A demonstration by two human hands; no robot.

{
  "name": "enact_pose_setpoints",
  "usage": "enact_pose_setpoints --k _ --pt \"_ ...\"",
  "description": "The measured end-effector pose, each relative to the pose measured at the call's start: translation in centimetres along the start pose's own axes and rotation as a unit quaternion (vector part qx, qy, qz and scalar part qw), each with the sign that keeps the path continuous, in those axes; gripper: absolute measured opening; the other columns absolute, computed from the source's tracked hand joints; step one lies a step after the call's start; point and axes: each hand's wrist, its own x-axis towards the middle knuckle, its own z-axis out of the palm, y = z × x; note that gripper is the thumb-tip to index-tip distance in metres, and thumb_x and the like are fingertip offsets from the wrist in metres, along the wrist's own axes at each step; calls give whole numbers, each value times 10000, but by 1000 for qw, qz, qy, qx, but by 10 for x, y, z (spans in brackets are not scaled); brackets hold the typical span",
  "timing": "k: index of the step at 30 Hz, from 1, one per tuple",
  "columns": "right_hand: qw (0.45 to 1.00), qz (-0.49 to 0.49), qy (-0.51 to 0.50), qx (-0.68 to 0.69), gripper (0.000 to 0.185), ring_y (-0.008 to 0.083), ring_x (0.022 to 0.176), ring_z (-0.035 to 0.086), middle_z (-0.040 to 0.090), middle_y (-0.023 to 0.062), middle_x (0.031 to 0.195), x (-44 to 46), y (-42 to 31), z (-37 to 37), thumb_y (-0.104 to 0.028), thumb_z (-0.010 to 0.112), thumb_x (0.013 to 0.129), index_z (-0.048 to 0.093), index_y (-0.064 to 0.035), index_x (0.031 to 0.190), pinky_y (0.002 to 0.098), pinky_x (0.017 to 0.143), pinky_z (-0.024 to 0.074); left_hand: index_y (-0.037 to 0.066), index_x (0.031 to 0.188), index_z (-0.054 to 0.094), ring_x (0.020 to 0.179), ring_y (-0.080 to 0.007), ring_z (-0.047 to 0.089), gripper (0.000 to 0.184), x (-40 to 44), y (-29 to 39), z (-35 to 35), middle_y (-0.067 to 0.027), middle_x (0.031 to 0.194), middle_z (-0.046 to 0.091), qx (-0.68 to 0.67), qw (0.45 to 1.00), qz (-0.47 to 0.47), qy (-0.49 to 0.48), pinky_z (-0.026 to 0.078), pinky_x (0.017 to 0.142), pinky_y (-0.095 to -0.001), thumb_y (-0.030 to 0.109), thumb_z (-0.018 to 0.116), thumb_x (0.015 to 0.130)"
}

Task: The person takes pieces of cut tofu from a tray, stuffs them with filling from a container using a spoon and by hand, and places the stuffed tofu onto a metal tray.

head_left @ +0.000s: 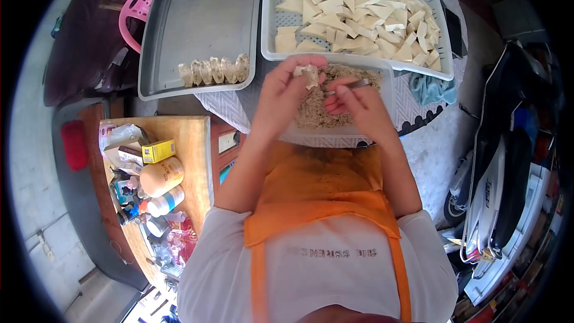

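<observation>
Between the fingers of my left hand (288, 84) is a small pale tofu piece (307, 75), held over a clear plastic tub (386, 91). My right hand (354, 104) is closed around a flat metal utensil (357, 84). Its handle points up to the right, and I cannot make out its working end. Both hands are close together above the crumbly brownish filling (317, 113) in the tub. Behind them, a white perforated tray (272, 18) holds many cut tofu pieces (344, 15), mostly triangles. Several filled pieces (214, 70) stand in a row along the near edge of a grey metal tray (197, 18).
The trays and tub rest on a round table with a patterned cloth (224, 110). A teal rag (431, 88) lies at its right edge. Lower left, a wooden cabinet top (194, 161) carries bottles and a yellow box (158, 151). A motor scooter (496, 185) stands right.
</observation>
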Motion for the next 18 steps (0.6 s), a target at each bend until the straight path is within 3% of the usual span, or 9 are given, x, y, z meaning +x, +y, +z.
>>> enact_pose_setpoints --k 2,8,14,17,18 --pt "997 -7 24 71 253 179 741 659 658 119 837 -6 -7 -12 -176 439 993 583 27 1039 278 668 542 10 1174 566 1040 -142 582 344 2 4 -1 -62 1199 575 -22 1000 -13 16 459 858 -248 -40 382 887" --pt "976 -111 101 160 223 157 634 644 664 119 777 -29 -22 -31 -160 448 988 585 15 1010 254 567 513 27 1222 550 1040 -130 581 420 4 2 13 -51 1198 576 36 995 -76 -57 457 868 -245 -46 391 840" --pt "952 -210 218 -39 146 112 600 627 661 82 752 -33 -29 -9 -92 500 950 596 12 914 250 537 512 50 1257 538 1073 -97 530 442 4 -1 27 -20 1191 569 -77 989 -106 -71 427 903 -245 -29 397 846" --pt "925 -238 246 -164 109 134 571 641 663 76 740 -32 -36 2 -80 559 909 612 -2 855 268 521 509 37 1257 528 1085 -114 522 396 1 -2 32 -36 1203 566 -56 989 -123 -68 417 918 -251 -5 413 881" --pt "915 -249 246 -199 96 148 570 644 661 77 738 -31 -39 6 -78 571 899 616 -5 856 269 521 506 39 1228 541 989 -105 531 370 0 -7 37 -34 1148 583 -6 997 -55 -61 431 833 -253 -4 419 881"
